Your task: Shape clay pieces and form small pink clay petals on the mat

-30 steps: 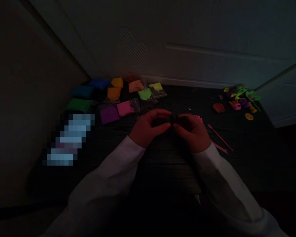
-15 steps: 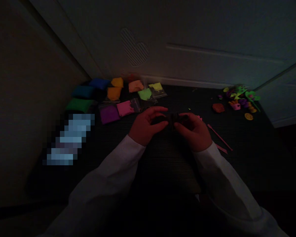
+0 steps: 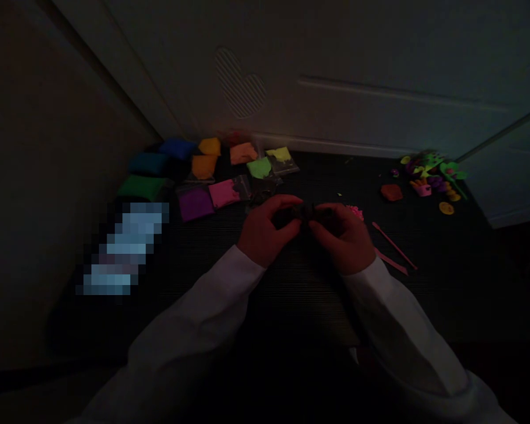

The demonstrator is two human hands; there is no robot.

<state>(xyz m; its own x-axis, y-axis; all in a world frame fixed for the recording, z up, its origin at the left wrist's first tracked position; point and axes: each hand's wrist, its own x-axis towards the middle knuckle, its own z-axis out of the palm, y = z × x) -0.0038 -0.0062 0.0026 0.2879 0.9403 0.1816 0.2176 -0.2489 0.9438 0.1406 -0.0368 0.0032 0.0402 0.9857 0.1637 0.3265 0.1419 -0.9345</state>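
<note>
Over the middle of the dark table my two hands meet at a small piece of black clay [image 3: 307, 213], which is hard to make out in the dim light. My left hand [image 3: 267, 229] has its thumb and fingers curled onto the left side of the piece. On the other side, my right hand [image 3: 348, 238] pinches it between thumb and fingers. Just beyond the left fingers lies a bag with dark contents [image 3: 262, 191]. A textured pink clay piece [image 3: 355, 212] shows behind the right hand, and a thin pink tool [image 3: 394, 245] and a flat pink tool [image 3: 392, 261] lie beside it.
Bags of coloured clay sit at the back left, among them purple [image 3: 196, 204], pink [image 3: 223, 193], and green [image 3: 141, 186]. A blurred bright rectangle [image 3: 126, 247] is at left. Right of centre are a red lump [image 3: 391, 192] and several colourful clay figures [image 3: 428, 174]. A wall [image 3: 357, 47] rises behind.
My left hand has moved a little right and its fingers have closed onto the black clay. My right hand has shifted slightly, uncovering more of the pink clay piece.
</note>
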